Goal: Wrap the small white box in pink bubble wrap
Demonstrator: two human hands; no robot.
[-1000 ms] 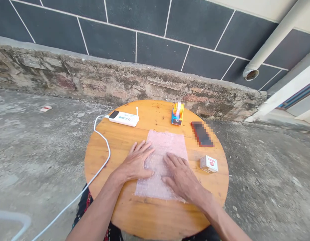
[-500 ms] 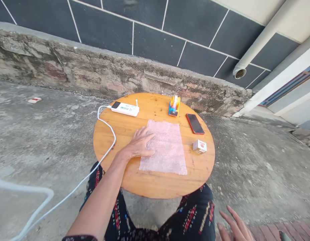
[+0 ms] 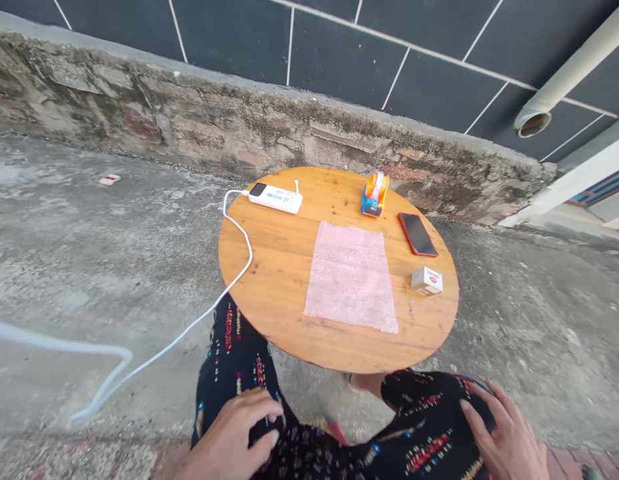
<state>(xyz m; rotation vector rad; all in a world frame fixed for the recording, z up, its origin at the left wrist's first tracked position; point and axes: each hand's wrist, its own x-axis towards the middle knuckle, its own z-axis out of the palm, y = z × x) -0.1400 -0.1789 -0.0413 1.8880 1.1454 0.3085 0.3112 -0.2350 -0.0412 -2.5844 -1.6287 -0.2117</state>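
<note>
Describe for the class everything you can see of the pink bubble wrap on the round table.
The bubble wrap is a pale pink, roughly rectangular sheet with a fine, bumpy surface that looks like thin plastic. Its edges are slightly uneven. It lies spread flat on the wooden table, left of the small box. Neither hand touches it. Whether it has one layer or two is unclear.

Site: outdoors, paved yard beside a building. Evidence: rough concrete ground [image 3: 154,253]; rubble-stone wall base [image 3: 199,133] under dark wall tiles [image 3: 239,40] with pale joints; open-ended drainpipe [image 3: 564,83] upper right; red brick paving [image 3: 564,460] along the lower edge; round wooden table [image 3: 269,293] near the wall base. Daylight.
</note>
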